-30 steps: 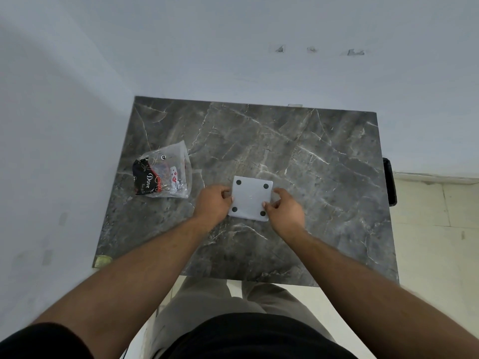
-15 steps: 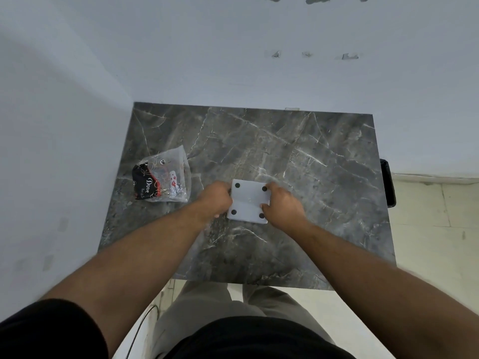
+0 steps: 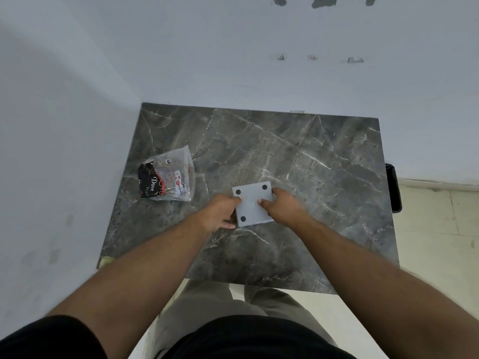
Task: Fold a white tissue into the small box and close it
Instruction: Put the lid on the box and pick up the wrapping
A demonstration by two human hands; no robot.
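Observation:
A small white square box [image 3: 251, 203] with black round dots at its corners sits near the middle of the dark marble table [image 3: 311, 164]. My left hand [image 3: 220, 212] grips its left edge, fingers curled under the near side. My right hand [image 3: 281, 207] grips the right edge, the thumb resting on the top face and covering one corner dot. The box is turned slightly, its far corner pointing away to the right. No white tissue is in view.
A clear plastic bag [image 3: 168, 181] holding dark wrapped items lies on the table's left side. White walls border the table on the left and far side. A black object [image 3: 392, 187] hangs at the table's right edge, with tiled floor beyond.
The box has been rotated a little and lifted or tilted between both hands. My right thumb has slid onto its top face, hiding one dot.

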